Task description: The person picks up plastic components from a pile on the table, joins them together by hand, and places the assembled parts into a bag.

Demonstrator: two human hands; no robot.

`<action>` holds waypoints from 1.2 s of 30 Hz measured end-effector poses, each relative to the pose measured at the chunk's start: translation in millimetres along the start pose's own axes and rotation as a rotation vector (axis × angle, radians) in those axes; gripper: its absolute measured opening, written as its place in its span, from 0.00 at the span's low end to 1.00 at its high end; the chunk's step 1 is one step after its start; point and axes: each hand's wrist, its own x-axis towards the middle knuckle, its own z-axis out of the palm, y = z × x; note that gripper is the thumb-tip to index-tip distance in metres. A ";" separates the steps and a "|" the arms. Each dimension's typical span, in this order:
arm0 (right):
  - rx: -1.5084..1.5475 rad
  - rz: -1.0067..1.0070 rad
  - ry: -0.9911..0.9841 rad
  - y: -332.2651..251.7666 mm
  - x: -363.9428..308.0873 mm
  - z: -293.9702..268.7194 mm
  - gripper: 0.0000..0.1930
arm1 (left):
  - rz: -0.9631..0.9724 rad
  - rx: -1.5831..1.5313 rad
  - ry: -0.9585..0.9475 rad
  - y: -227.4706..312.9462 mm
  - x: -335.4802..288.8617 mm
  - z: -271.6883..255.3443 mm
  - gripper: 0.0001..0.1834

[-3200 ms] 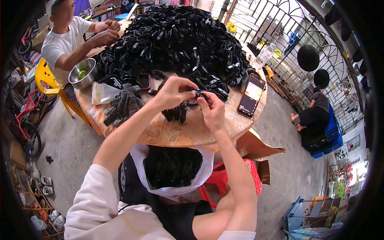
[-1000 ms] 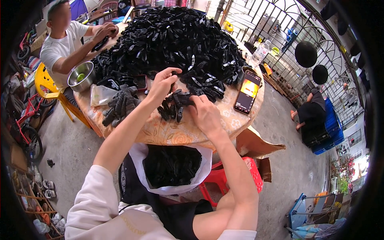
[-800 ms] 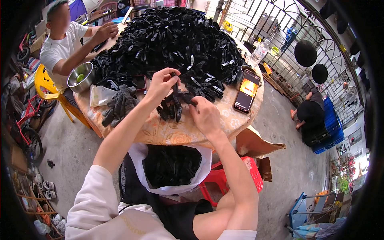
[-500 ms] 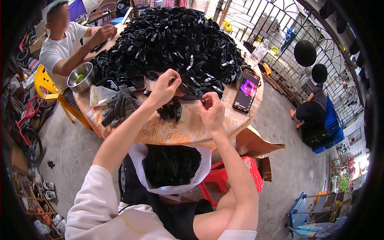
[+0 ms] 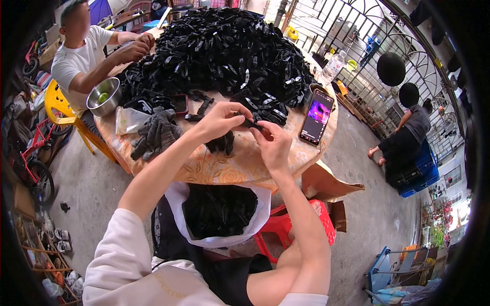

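My left hand point(image 5: 220, 120) and right hand point(image 5: 273, 143) close over a small black plastic piece point(image 5: 251, 124), so only a sliver shows between my fingers and its shape cannot be made out. The heap of black plastic parts point(image 5: 219, 56) buries most of the round patterned surface point(image 5: 224, 171), and single pieces in it blur together. The open white plastic bag point(image 5: 176, 201) below holds dark contents too shadowed to tell apart. Across from me, a co-worker's hands point(image 5: 137, 47) sink partly behind the pile. The lit black smartphone point(image 5: 316, 116) shows a picture too small to read. My shoulders are cut off by the lower edge.
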 end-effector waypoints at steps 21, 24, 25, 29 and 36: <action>-0.262 -0.298 -0.010 -1.2 -6.4 3.1 0.13 | -0.054 0.180 0.008 3.1 -1.9 5.9 0.07; -0.261 -0.410 -0.013 -4.6 -3.3 -1.6 0.15 | -0.117 0.078 -0.053 2.7 -2.0 5.0 0.09; -0.261 -0.409 -0.015 -4.7 -2.7 -1.0 0.15 | -0.127 0.050 -0.084 1.9 -2.4 5.3 0.10; -0.206 -0.460 0.002 -2.8 -1.7 -0.3 0.15 | -0.065 0.286 -0.184 -0.5 -2.1 1.3 0.13; -0.198 -0.505 -0.079 -8.2 -2.3 -0.9 0.17 | -0.119 0.301 -0.255 12.7 -9.3 9.6 0.16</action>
